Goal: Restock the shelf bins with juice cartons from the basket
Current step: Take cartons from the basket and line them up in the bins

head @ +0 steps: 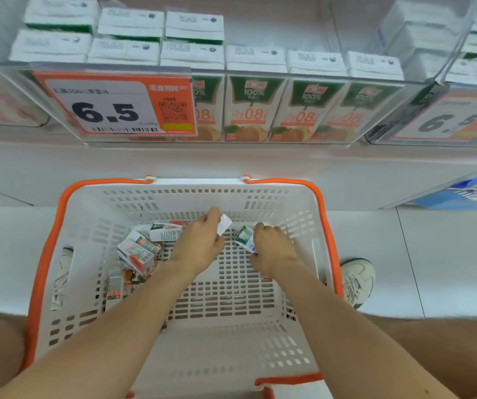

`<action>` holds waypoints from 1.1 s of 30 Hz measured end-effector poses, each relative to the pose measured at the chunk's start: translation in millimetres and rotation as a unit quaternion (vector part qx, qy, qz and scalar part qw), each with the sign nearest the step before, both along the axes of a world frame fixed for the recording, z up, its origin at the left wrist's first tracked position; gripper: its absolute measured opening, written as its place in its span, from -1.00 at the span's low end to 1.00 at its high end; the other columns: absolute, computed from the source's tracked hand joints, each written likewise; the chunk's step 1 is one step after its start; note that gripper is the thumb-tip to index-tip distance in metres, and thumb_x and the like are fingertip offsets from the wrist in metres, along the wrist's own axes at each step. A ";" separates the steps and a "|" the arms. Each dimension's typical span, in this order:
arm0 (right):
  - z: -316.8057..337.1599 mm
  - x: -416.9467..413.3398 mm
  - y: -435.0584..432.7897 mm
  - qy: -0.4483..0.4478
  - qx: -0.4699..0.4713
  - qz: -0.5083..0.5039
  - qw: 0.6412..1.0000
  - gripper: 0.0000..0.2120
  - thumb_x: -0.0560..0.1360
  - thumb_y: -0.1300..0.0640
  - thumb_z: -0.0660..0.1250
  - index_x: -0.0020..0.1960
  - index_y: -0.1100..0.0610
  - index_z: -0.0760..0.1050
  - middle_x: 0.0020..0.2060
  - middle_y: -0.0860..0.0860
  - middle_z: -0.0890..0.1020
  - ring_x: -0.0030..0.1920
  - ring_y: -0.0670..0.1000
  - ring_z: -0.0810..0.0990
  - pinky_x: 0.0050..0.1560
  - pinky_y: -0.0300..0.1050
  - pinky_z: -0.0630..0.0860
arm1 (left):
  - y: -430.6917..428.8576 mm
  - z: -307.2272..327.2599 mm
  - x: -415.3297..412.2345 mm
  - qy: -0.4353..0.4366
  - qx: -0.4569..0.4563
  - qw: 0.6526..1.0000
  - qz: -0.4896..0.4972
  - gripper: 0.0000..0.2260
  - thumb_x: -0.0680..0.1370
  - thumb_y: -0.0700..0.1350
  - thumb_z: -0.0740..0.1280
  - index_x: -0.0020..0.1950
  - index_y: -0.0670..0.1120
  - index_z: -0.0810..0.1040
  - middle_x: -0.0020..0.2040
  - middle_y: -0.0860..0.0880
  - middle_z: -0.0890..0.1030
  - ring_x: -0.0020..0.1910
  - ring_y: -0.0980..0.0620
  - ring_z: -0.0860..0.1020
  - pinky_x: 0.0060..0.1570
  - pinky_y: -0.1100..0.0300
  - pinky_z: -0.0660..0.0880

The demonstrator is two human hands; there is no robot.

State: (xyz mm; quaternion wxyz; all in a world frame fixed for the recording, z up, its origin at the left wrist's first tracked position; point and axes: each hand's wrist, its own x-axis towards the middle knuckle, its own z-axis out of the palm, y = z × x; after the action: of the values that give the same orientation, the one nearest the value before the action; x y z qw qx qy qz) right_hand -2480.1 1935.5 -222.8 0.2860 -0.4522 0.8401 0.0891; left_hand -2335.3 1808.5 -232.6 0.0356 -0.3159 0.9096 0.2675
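Two hands: both reach down into the basket and sit side by side near its far wall, close but not touching.
Left hand [199, 240]: the fingers and thumb curl round a small white-faced juice carton [224, 224] and pinch it. The carton is tilted, with its plain white face turned up.
Right hand [274, 249]: the fingers curl on a small green-and-white juice carton [244, 239], which sits tilted just left of the knuckles, between the two hands.
Basket: a white perforated plastic shopping basket with orange rim [327, 226] stands on the pale tiled floor [447, 254], below the shelf.
Loose cartons: a heap of small green, white and orange juice cartons [138, 251] lies jumbled in the left part of the basket, just beside the left forearm.
Shelf bin: a clear plastic shelf bin [260, 143] holds upright cartons with green tops and orange fruit print [253, 108]. They fill the front row, and a shorter second row stands behind it on the left.
Price card: an orange-and-white card reading 6.5 [110, 108] hangs on the bin's front at the left.
Neighbouring bin: another clear bin with a 6.5 card [447, 119] stands to the right.
Shoe: a pale laced sneaker [358, 280] is on the floor just right of the basket.
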 end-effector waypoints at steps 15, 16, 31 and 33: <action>115.7 7.4 14.5 -0.422 -0.144 -0.239 0.862 -0.26 0.35 0.21 0.69 0.34 -0.04 0.33 -0.08 0.09 0.76 -0.22 0.01 0.69 -0.08 0.00 0.66 | -14.4 120.9 41.5 0.098 0.409 0.897 0.140 -0.83 0.66 -0.21 0.34 0.18 -0.10 0.70 0.01 -0.12 0.77 0.08 -0.19 0.72 0.14 -0.19 0.66; 123.4 9.3 15.2 -0.419 -0.145 -0.227 0.867 -0.26 0.34 0.18 0.70 0.32 -0.02 0.31 -0.07 0.09 0.76 -0.20 0.03 0.69 -0.04 0.05 0.68 | -13.9 131.1 42.8 0.098 0.408 0.898 0.135 -0.83 0.66 -0.21 0.35 0.19 -0.10 0.70 0.01 -0.10 0.77 0.08 -0.15 0.73 0.11 -0.08 0.68; 295.0 18.4 -0.4 -0.233 -0.262 -0.010 0.937 -0.51 0.32 -0.02 0.71 0.10 0.04 0.54 -0.18 -0.07 0.74 -0.21 -0.12 0.70 -0.06 -0.04 0.63 | -23.8 261.7 54.3 0.214 0.227 0.948 0.058 -0.90 0.61 -0.13 0.42 0.00 0.01 0.73 -0.08 -0.07 0.74 -0.09 -0.04 0.70 0.00 -0.07 0.63; 319.8 24.8 -1.8 -0.223 -0.337 -0.021 0.914 -0.46 0.36 0.01 0.69 0.21 -0.01 0.48 -0.13 -0.07 0.74 -0.18 -0.11 0.72 -0.11 -0.10 0.65 | -25.1 287.8 54.5 0.263 0.189 0.945 0.051 -0.89 0.62 -0.13 0.38 -0.01 0.02 0.71 -0.11 -0.06 0.72 -0.17 0.01 0.65 -0.10 -0.02 0.58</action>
State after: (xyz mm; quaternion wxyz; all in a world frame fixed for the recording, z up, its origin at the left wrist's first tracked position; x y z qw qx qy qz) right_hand -2455.4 1933.7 97.0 0.2986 -0.5119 0.7440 -0.3087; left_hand -2280.9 1783.4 55.2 -0.1592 -0.2673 0.8021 0.5097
